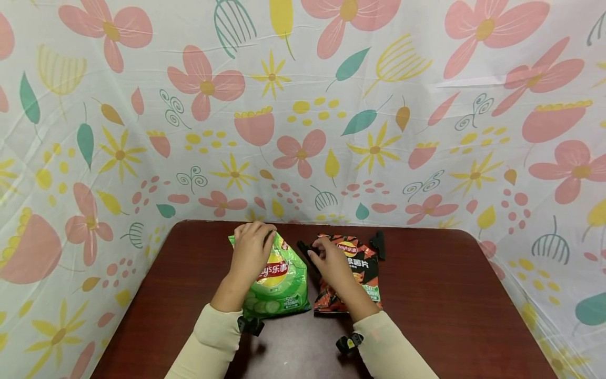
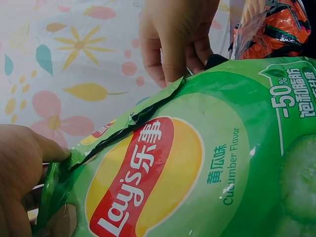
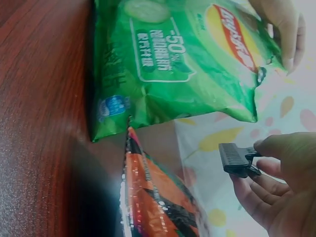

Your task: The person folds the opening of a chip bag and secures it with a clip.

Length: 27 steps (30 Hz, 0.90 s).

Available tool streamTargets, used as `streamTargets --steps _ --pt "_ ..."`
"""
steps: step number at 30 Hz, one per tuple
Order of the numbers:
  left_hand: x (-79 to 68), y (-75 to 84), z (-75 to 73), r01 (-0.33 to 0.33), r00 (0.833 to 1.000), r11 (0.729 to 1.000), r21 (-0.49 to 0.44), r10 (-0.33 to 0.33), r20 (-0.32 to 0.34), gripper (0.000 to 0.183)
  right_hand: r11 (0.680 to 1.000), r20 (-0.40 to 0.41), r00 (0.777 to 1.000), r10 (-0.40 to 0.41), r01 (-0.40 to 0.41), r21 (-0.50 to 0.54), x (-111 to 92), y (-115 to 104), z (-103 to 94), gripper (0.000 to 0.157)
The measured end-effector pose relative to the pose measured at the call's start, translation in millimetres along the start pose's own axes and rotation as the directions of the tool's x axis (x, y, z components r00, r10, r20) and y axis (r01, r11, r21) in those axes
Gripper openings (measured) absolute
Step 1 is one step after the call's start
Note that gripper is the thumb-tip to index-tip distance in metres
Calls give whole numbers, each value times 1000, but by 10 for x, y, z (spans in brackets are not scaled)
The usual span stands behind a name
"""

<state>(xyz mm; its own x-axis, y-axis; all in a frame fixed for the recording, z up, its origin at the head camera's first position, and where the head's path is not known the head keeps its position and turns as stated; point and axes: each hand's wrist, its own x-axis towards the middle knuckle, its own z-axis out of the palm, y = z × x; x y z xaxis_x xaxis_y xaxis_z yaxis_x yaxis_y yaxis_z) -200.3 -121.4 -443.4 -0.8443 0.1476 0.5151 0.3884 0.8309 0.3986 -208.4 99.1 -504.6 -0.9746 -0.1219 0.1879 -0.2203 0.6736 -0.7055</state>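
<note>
backdrop: floral cloth, hung beyond the far edge of the table.
green bag: set toward that edge's middle, its top pinched by the left hand.
black clip: pinched by the right hand, apart from the left.
red-and-black bag: laid beside the green one.
second clip: set toward the right edge.

A floral sheet hangs behind; the red-brown table catches light.
</note>
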Motion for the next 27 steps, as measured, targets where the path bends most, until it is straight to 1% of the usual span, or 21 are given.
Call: streamTargets --steps 5,8,13,22,25,27 --pt "2 27 -4 -13 1000 1000 -3 13 2 17 999 9 1000 8 -8 38 -17 -21 -51 39" --pt "-1 41 0 -22 1000 1000 0 22 -3 17 998 28 1000 14 -15 61 -26 -30 -80 45" --pt "-2 58 7 -32 999 999 2 32 -9 16 996 58 998 2 -7 85 -45 -20 -119 43" --pt "3 70 31 -46 999 999 6 46 -16 15 980 77 994 -82 66 189 -71 24 -146 38" --pt "5 79 32 -44 999 999 5 44 -7 16 974 86 993 -82 62 219 -82 29 -150 38" --pt "8 89 31 -43 999 999 3 43 0 16 967 92 994 -52 27 252 -92 28 -152 39"
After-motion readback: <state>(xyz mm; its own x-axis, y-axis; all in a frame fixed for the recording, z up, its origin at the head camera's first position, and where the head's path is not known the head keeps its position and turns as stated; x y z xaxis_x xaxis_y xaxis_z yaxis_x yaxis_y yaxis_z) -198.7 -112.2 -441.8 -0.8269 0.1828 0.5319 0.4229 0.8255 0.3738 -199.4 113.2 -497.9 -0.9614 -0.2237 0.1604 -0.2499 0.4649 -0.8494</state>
